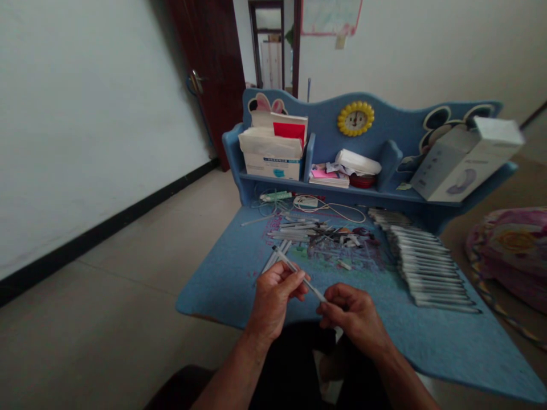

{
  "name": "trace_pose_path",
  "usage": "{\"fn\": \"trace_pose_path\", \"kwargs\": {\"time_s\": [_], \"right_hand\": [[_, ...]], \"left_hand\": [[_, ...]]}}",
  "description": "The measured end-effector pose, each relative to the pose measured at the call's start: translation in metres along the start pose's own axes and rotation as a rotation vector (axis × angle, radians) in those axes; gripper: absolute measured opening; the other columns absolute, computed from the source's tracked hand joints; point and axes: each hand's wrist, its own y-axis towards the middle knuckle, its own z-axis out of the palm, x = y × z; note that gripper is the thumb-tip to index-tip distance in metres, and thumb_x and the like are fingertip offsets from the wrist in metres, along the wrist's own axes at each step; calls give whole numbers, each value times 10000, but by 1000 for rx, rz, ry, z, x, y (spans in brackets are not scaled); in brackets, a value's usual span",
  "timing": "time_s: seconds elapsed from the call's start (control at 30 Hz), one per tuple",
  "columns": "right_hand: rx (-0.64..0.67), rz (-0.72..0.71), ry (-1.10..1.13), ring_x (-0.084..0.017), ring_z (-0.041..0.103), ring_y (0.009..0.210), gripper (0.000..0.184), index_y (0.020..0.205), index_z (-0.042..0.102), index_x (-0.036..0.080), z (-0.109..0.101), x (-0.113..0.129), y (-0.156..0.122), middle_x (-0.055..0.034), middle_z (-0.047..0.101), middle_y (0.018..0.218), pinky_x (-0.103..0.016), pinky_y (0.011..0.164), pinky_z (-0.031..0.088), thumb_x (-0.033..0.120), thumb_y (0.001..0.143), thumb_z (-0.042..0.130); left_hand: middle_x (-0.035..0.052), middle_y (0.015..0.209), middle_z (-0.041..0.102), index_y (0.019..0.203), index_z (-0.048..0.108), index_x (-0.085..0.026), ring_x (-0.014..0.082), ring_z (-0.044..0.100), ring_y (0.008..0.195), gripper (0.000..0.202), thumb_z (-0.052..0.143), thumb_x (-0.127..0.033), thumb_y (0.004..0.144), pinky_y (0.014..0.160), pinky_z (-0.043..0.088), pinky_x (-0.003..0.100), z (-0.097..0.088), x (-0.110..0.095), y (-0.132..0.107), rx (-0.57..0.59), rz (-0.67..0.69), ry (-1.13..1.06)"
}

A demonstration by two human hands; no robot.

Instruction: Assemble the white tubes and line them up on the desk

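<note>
A slim whitish pen with a dark tip slants between my two hands above the desk's front edge. My left hand pinches it near the middle with thumb and fingers. At its lower right end, my right hand closes thumb and fingertips on the pen. Just beyond my left hand, several loose white pen barrels lie on the desk. A heap of pen parts spreads behind them, with small dark and white caps on its right side. Many finished-looking pens lie in a neat row at the right.
The blue desk carries a back shelf with a carton, papers, a white roll and a leaning white box. A flower-shaped clock sits above. A looped cable lies behind the heap.
</note>
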Motion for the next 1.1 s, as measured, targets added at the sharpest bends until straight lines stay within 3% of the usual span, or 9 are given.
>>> {"fn": "trace_pose_path", "kwargs": {"time_s": [0.17,0.43,0.83,1.1], "right_hand": [[-44,-23,101,-109,550,446,271,699,554,161,7,-2,-4,-5,627,544,-209,455,412,402,690,679],[-170,-133,139,-108,544,439,244,736,624,168,15,-12,-6,-4,627,552,-212,440,424,407,712,668],[-285,-230,97,-103,536,443,177,723,600,177,22,-11,-6,8,607,553,-214,440,427,351,747,629],[-302,-234,17,-108,539,451,172,734,593,176,20,-17,-8,8,603,562,-218,440,424,343,775,603]], "left_hand": [[12,642,647,735,575,-140,102,562,503,205,710,-258,637,444,433,192,-6,-2,2,57,-58,-10],[-16,468,585,710,596,-124,59,445,319,193,683,-281,637,329,337,163,-11,-5,4,114,-145,-4],[-18,491,611,713,556,-145,83,484,331,131,632,-252,713,336,385,185,-5,3,0,115,-54,-67],[-22,499,612,715,539,-149,77,476,333,120,608,-243,745,330,386,176,-1,8,-1,142,-62,-49]]}}
